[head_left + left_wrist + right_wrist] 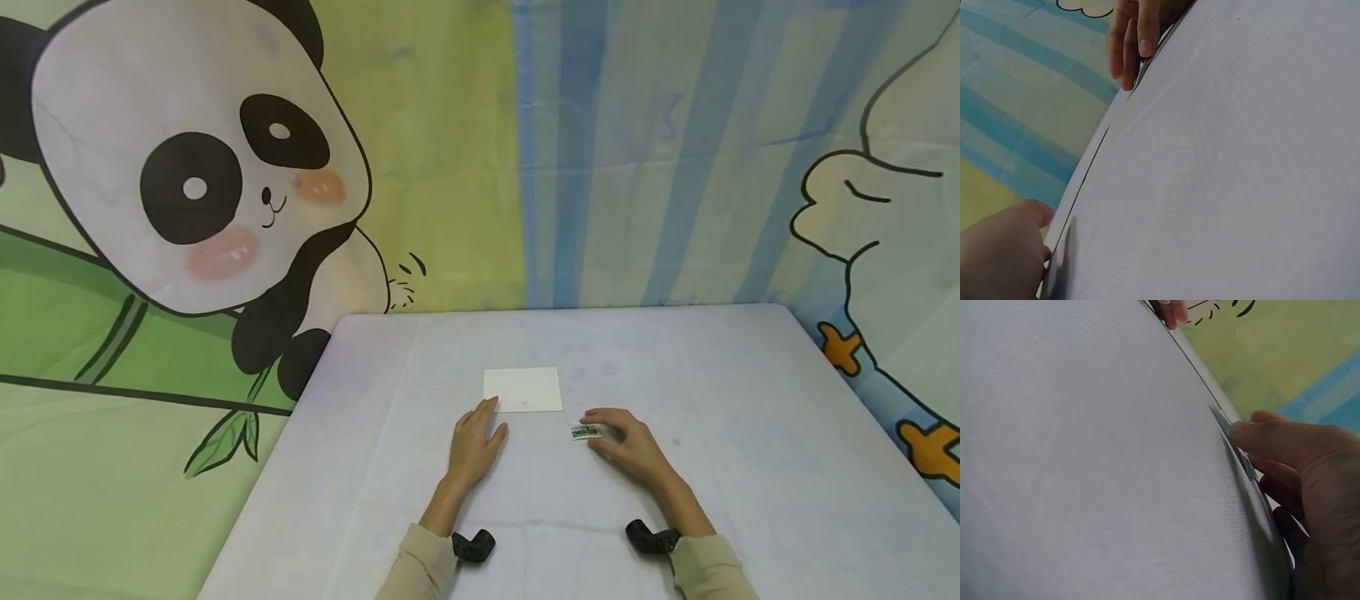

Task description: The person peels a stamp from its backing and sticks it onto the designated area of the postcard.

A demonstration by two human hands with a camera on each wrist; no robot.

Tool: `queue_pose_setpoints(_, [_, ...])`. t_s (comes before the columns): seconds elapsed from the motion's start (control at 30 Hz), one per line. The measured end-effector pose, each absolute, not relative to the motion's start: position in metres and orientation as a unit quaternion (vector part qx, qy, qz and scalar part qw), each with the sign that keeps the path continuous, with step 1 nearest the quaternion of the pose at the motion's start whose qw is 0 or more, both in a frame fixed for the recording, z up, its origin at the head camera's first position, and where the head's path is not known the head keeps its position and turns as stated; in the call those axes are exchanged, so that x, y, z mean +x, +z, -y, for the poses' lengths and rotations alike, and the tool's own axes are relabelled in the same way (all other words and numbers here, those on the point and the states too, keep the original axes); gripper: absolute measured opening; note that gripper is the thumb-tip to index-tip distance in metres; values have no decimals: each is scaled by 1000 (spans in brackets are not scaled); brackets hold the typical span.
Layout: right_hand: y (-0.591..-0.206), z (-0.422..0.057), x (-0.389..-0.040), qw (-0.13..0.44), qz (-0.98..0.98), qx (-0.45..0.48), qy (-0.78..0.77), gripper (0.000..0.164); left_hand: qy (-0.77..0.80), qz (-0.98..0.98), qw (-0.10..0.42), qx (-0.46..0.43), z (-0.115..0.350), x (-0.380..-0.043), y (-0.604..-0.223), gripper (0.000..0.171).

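L grip [470, 446], fingers loose, at crnr of wht card [525, 388]; R grip [632, 446] pinches 1 sm. grn/wht tag [585, 432].

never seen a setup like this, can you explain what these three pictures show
No robot here, just a bare left hand and a bare right hand. The wide picture comes from a camera on the head, looking forward and down. The other two are taken from the left and right wrists, where black devices sit. On the white table lies a white card. The left hand rests at the card's near left corner. The right hand pinches a small piece with green print, just off the card's near right corner. Behind is a backdrop with a panda.
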State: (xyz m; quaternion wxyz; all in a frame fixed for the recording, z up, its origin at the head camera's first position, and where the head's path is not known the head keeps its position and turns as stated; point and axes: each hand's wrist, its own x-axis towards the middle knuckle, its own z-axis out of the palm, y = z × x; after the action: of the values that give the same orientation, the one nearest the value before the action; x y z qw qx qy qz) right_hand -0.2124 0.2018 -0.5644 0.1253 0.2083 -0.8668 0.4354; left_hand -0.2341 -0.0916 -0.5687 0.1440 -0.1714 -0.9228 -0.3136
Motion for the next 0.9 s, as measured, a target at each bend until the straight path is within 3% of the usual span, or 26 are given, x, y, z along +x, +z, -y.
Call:
queue_pose_setpoints(0.67, [-574, -199, -212, 153, 875, 218, 405, 24, -310, 923, 153, -170, 94, -230, -578, 47])
queue_pose_setpoints(0.9, [-573, -200, -216, 169, 873, 221, 401, 22, -297, 914, 202, -189, 92, -231, -575, 45])
